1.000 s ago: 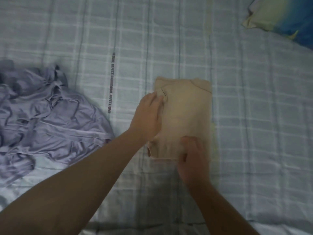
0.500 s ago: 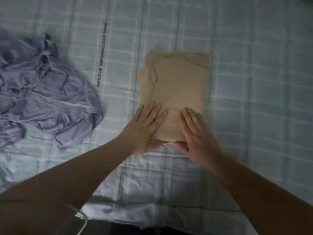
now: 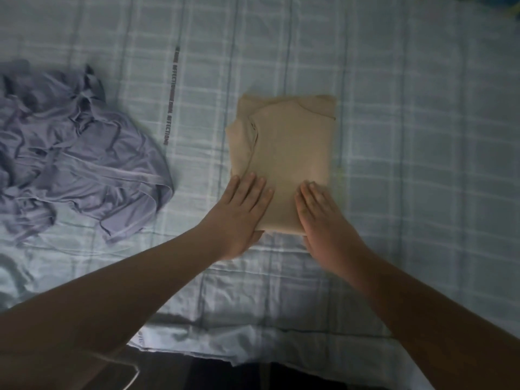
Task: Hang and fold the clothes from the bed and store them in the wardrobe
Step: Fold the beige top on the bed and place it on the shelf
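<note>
A tan garment, folded into a neat rectangle, lies on the checked bed sheet near the middle. My left hand lies flat on its near left corner, fingers straight. On the near right corner my right hand presses down the same way, fingers straight and slightly blurred. A crumpled lavender garment lies in a heap at the left of the bed, apart from both hands.
The bed's near edge runs across the bottom, with dark floor below it. A corner of a blue and yellow pillow shows at the top right. A printed line of text runs down the sheet between the two garments.
Both hands moved from the garment's left side and near edge to lie flat side by side on its near end. The view dropped, showing the bed edge.
</note>
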